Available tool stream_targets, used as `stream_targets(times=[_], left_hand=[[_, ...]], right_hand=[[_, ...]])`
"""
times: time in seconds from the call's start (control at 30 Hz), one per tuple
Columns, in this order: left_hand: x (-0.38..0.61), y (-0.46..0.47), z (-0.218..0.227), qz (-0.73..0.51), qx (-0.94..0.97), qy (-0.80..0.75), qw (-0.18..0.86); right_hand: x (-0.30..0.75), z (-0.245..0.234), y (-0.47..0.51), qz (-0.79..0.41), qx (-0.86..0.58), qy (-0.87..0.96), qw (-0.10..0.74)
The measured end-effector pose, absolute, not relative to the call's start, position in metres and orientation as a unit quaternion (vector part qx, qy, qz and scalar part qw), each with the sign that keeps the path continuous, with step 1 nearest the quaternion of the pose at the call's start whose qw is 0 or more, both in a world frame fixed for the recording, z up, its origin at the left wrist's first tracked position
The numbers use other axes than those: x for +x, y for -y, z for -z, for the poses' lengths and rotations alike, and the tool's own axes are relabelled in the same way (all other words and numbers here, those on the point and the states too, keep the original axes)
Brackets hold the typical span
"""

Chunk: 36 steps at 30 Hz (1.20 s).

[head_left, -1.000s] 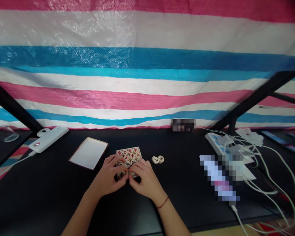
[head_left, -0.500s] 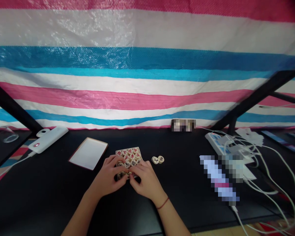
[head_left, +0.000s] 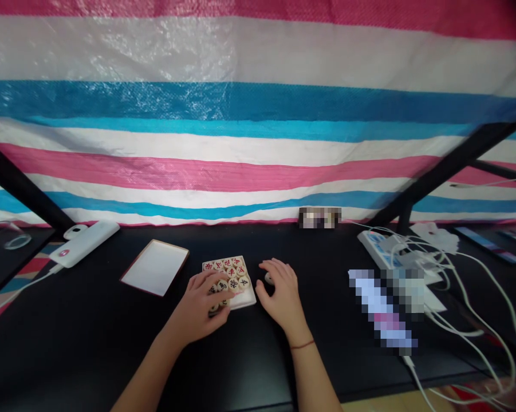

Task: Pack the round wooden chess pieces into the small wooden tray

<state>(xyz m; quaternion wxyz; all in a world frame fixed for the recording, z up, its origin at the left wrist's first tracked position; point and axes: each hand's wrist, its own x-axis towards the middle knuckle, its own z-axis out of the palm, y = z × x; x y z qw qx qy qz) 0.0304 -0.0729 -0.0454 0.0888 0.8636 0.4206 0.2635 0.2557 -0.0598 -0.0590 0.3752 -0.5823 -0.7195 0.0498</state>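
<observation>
- The hands are apart: the left hand lies on the near-left part of a shallow white tray, and the right hand rests on the surface just to the right of that tray.
- Wooden xiangqi pieces, round discs with red characters, stand packed together on the tray, near the middle of the surface.
- The left hand's fingers spread across the near-left pieces, touching them; whether they grip any piece, I cannot tell. A few more pieces show below those fingers, at the tray's near edge.
- The right hand's fingers curve over a loose disc lying right of the tray. The disc is mostly hidden, and I cannot tell whether it is gripped.
- A red cord bracelet circles the right wrist.
- Left of the tray lies a white, brown-rimmed board, well apart from it.
- Further left are a white power bank with a cable and a clear glass on its side at the far-left edge.
- On the right, a power strip sits among white cables, beside a pixelated object.
- A second pixelated object stands at the far edge, in front of a striped pink, white and blue tarpaulin.
</observation>
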Motion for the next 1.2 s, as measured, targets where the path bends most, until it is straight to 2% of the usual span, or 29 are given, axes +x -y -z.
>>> stream_targets(times=[0.1, 0.23, 0.5, 1.0, 1.2], left_hand=[[0.033, 0.073, 0.047, -0.265, 0.864, -0.418, 0.097], [0.033, 0.074, 0.049, -0.261, 0.862, -0.426, 0.091], [0.044, 0.073, 0.053, -0.252, 0.862, -0.44, 0.029], [0.048, 0.073, 0.063, -0.253, 0.859, -0.445, 0.001], [0.049, 0.073, 0.065, -0.26, 0.857, -0.445, -0.01]], right_hand=[[0.262, 0.07, 0.058, -0.071, -0.607, 0.725, 0.318], [0.263, 0.077, 0.057, -0.093, -0.607, 0.732, 0.294], [0.27, 0.077, 0.056, -0.07, -0.618, 0.723, 0.3], [0.277, 0.079, 0.057, -0.059, -0.63, 0.73, 0.26], [0.283, 0.085, 0.052, -0.067, -0.612, 0.733, 0.289]])
